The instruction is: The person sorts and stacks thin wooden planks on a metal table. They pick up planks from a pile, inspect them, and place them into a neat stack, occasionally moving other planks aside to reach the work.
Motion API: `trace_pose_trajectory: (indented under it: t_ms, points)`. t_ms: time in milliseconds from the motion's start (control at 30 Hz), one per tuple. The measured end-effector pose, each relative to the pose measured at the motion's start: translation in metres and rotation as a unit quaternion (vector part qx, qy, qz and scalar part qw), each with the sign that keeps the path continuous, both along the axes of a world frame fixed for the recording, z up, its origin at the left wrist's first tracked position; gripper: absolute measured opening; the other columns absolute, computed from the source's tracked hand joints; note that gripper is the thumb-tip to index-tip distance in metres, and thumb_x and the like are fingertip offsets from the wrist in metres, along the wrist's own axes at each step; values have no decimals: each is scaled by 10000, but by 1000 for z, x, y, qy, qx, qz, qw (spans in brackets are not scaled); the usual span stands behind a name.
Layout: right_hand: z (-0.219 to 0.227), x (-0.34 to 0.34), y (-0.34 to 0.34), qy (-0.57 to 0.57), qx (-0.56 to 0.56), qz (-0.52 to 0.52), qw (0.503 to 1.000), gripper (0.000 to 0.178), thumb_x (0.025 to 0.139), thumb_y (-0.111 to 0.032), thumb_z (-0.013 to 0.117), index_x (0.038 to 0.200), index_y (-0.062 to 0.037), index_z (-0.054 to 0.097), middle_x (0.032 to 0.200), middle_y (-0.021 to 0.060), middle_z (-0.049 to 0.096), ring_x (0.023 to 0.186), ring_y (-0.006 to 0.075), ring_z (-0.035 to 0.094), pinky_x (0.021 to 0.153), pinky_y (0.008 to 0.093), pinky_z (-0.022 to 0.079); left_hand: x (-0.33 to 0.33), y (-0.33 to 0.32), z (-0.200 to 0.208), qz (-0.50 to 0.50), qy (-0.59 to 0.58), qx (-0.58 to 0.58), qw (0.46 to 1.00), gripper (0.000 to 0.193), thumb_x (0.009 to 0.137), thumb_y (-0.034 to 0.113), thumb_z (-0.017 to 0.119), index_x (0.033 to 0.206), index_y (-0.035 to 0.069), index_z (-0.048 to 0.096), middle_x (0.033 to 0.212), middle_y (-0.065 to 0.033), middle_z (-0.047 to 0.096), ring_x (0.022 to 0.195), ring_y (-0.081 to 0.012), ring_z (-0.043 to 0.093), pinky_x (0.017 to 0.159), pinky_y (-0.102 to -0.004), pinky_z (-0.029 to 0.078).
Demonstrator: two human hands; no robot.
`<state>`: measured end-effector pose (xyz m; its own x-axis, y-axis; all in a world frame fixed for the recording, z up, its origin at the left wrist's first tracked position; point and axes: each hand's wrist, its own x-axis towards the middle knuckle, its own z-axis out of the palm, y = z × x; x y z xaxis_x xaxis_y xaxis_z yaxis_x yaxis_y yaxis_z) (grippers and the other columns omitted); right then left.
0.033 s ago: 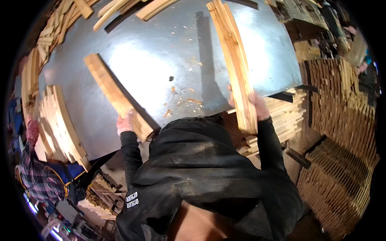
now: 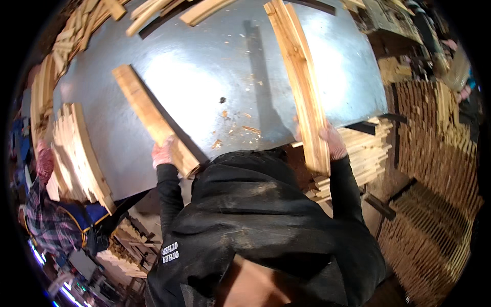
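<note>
On the left, a wooden board (image 2: 146, 110) slants over the grey metal tabletop (image 2: 204, 92). My left hand (image 2: 163, 152), in a pinkish glove, closes round its near end by the table's front edge. A longer wooden board (image 2: 302, 77) is in my right hand (image 2: 333, 140), gloved likewise. The fingers wrap its near part from both sides, and its far end points away from me, casting a dark shadow on the table. Whether this is one thick board or two laid together, I cannot tell. Small wood chips (image 2: 250, 129) and a dark speck (image 2: 222, 100) lie between the boards.
A stack of light strips (image 2: 76, 148) stands at the left table edge beside a co-worker's gloved hand (image 2: 45, 161) and plaid sleeve (image 2: 48, 215). More strips (image 2: 204, 11) lie at the far edge. Beyond the right edge are light boards (image 2: 365, 148) and tall brown stacks (image 2: 429, 123).
The picture has shifted slightly, with the left-side things a little further right. Both hands keep hold of their boards in nearly the same pose.
</note>
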<state>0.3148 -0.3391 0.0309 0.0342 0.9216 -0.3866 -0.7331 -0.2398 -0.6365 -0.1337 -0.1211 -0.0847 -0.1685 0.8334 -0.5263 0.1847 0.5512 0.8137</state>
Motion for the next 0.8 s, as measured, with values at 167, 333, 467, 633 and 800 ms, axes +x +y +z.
trace_pose_trajectory:
  t_ms: [167, 333, 467, 633, 800]
  points:
    - [2, -49, 66, -129, 44, 88, 987, 825, 784, -286, 765, 1454, -38, 351, 1145, 123, 592, 1007, 192, 601, 857, 346, 518, 65, 9, 53, -180, 39, 41, 982, 494, 887, 393, 567, 1168, -13, 586, 1029, -154, 669, 886, -242, 634, 813, -340, 489]
    - [-42, -173, 191, -391, 32, 168, 904, 800, 849, -199, 690, 1513, -58, 268, 1297, 156, 557, 1145, 250, 548, 996, 345, 439, 106, 23, 23, -196, 148, 16, 969, 648, 938, 574, 494, 1210, -5, 591, 1073, -168, 651, 975, -252, 603, 930, -353, 454]
    - [-64, -201, 224, 5, 7, 178, 984, 639, 842, -108, 653, 1403, 31, 381, 1267, 209, 554, 1127, 317, 588, 991, 400, 494, 52, 43, -11, -63, -128, -66, 988, 482, 899, 363, 674, 1176, -26, 606, 1027, -109, 659, 940, -196, 609, 843, -327, 490]
    - [-46, -214, 234, 218, 29, 226, 949, 630, 846, -196, 709, 1359, 17, 411, 1196, 199, 558, 1057, 332, 605, 852, 434, 573, -40, 52, 44, -245, 119, -52, 961, 562, 799, 425, 730, 1097, -43, 642, 1017, -165, 679, 931, -251, 622, 877, -359, 481]
    - [17, -267, 237, 88, 55, 178, 979, 601, 851, -214, 709, 1329, 17, 426, 1102, 153, 569, 961, 259, 635, 744, 364, 581, -173, 41, 107, -166, 379, -55, 909, 612, 791, 387, 731, 1227, 12, 520, 1123, -204, 659, 1027, -335, 651, 880, -418, 508]
